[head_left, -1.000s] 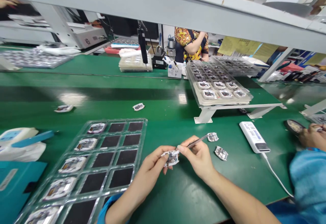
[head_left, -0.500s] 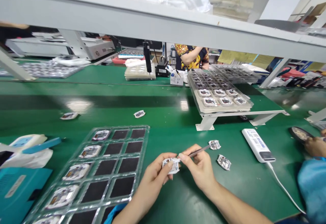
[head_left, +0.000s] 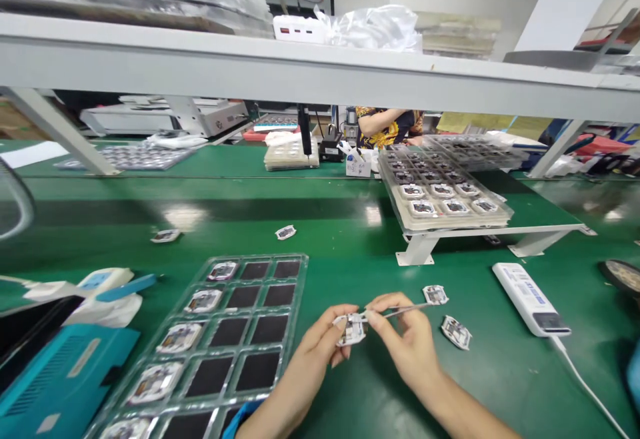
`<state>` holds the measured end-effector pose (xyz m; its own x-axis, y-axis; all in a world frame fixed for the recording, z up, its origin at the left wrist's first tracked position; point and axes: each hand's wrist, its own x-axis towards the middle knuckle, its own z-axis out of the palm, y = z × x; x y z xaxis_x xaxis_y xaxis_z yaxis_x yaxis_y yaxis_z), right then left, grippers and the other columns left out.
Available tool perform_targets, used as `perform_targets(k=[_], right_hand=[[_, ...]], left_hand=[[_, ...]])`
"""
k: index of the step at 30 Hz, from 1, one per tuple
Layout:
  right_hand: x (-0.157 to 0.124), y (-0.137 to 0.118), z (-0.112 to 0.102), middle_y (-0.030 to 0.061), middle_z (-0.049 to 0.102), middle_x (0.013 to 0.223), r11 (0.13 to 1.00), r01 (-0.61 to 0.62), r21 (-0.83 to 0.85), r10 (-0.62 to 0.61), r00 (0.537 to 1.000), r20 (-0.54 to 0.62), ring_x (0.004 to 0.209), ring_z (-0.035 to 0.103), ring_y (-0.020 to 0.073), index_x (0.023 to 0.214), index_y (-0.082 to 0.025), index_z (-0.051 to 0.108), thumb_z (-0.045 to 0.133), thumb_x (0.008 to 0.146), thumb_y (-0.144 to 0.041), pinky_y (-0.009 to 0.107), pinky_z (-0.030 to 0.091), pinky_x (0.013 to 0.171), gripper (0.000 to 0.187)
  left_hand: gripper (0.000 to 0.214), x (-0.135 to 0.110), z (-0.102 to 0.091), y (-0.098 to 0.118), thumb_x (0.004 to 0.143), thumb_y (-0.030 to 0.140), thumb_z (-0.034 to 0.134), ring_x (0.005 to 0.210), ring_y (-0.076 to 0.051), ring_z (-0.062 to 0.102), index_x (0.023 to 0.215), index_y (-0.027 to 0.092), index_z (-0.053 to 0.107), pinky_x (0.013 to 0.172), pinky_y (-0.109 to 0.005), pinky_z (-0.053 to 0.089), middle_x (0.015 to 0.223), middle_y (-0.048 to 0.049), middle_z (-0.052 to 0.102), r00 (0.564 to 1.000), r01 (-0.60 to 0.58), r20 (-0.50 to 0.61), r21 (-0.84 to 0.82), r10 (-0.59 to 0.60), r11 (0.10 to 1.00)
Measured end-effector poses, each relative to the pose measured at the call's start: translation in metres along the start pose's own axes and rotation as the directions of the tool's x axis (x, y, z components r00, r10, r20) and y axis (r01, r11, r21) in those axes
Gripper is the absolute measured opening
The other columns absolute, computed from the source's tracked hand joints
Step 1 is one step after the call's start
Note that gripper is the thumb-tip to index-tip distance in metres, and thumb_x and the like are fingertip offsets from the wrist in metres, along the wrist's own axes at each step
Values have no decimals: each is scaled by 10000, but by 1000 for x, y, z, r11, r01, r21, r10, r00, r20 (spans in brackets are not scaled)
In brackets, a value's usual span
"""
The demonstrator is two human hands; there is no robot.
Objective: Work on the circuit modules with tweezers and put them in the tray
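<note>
My left hand point(head_left: 320, 342) is closed around the edge of a small white electronic housing point(head_left: 353, 330) with circuit parts showing inside, thumb on its face. My right hand point(head_left: 407, 332) pinches slim metal tweezers point(head_left: 400, 310), whose tip end meets the housing's upper right edge. Its fingertips are close to that edge; whether they touch it I cannot tell. Beyond the right hand, two similar housings lie on the green bench: one housing point(head_left: 435, 294) near the tweezers' back end, another housing point(head_left: 456, 332) further right.
A clear compartment tray point(head_left: 305, 272) on the left holds housings in its left column and dark pads elsewhere. A white power bank point(head_left: 530, 299) with a cable lies right. Stacked trays point(head_left: 450, 220) rest on a raised stand. A shelf beam point(head_left: 320, 72) spans above; behind it sits a person point(head_left: 385, 129).
The whole view has shifted, so the scene sits lower and further right. My hands keep the same hold on housing and tweezers; the tweezers lie more level. The neighbour's hand at right has left the view.
</note>
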<state>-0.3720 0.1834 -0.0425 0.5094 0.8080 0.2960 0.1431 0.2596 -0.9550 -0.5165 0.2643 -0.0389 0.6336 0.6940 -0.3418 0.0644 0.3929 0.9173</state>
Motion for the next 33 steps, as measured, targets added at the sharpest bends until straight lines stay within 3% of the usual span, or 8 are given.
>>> perform_targets(k=[4, 11, 15, 18, 22, 33], right_hand=[[1, 4, 1, 17, 701, 843, 992, -68, 111, 67, 998, 10, 769, 670, 168, 842, -221, 694, 742, 826, -274, 268, 522, 702, 73], [-1, 2, 5, 29, 683, 801, 999, -41, -14, 41, 998, 54, 788, 645, 183, 775, -198, 699, 743, 814, -260, 299, 486, 762, 86], [3, 4, 4, 22, 664, 734, 986, -155, 55, 152, 987, 58, 704, 622, 173, 746, -183, 672, 755, 797, -347, 283, 480, 678, 191], [4, 5, 4, 14, 661, 724, 978, -191, 86, 189, 981, 35, 691, 613, 165, 750, -184, 663, 762, 789, -385, 271, 477, 664, 228], [2, 5, 3, 13, 677, 768, 986, -160, 56, 160, 987, 0, 743, 625, 166, 775, -193, 675, 761, 796, -366, 270, 479, 718, 195], [6, 2, 2, 11, 672, 704, 966, -254, 41, 255, 966, -34, 690, 609, 171, 743, -188, 676, 779, 748, -384, 280, 472, 677, 221]], left_hand=[[559, -2, 0, 4, 733, 619, 708, 648, -139, 491, 1027, 144, 714, 578, -249, 356, 757, -11, 610, 999, 38, 29, -85, -35, 996], [594, -3, 3, 6, 702, 654, 736, 621, -135, 481, 987, 133, 725, 578, -250, 357, 686, -10, 624, 998, 53, 45, -117, -48, 992], [607, -1, 3, 4, 702, 665, 729, 596, -134, 466, 975, 124, 714, 552, -249, 339, 623, 2, 599, 997, 51, 71, -105, -44, 993], [549, -2, 2, 3, 735, 618, 723, 637, -146, 502, 993, 134, 704, 574, -256, 366, 690, -8, 618, 997, 29, 73, -108, -21, 994], [465, -4, 1, 3, 813, 532, 665, 681, -166, 524, 1071, 146, 691, 630, -285, 414, 762, -24, 639, 995, -38, 87, -19, 40, 999], [359, -6, -2, 2, 897, 411, 525, 677, -170, 531, 1114, 163, 667, 693, -310, 441, 785, -12, 611, 980, -162, 142, 179, 138, 970]])
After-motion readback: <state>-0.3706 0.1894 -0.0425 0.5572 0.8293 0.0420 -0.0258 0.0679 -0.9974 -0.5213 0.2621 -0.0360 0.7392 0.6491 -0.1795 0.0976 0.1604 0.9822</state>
